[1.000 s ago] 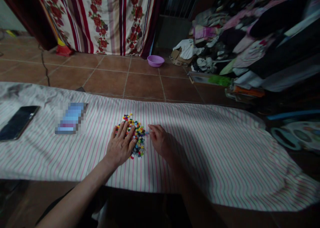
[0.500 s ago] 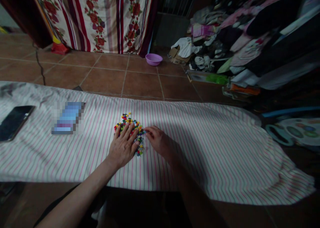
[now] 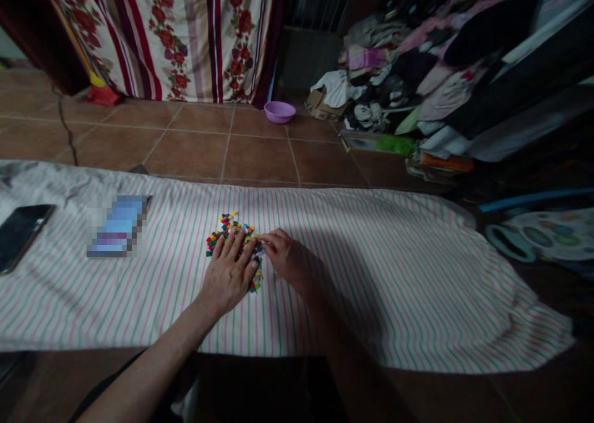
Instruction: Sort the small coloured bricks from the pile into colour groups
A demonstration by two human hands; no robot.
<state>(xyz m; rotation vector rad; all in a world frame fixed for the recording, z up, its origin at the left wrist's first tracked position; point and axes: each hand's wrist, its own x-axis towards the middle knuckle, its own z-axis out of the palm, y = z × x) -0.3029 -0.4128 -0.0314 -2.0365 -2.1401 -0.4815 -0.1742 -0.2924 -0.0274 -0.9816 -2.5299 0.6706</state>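
Head view: left hand (image 3: 227,273) flat, splayed over colourful pieces (image 3: 213,242); right hand (image 3: 284,256) half-curled, grasp unclear; purple basin (image 3: 279,119) beyond.

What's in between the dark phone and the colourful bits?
In the head view, a blue-screened phone lies between the dark phone and the bits, with striped cloth showing on both sides of it.

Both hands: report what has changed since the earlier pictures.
The left hand slid right over the colored pieces, exposing more at their left edge. The right hand moved left to the pieces' right edge; any grip is unclear. The dark phone stayed on the striped cloth.
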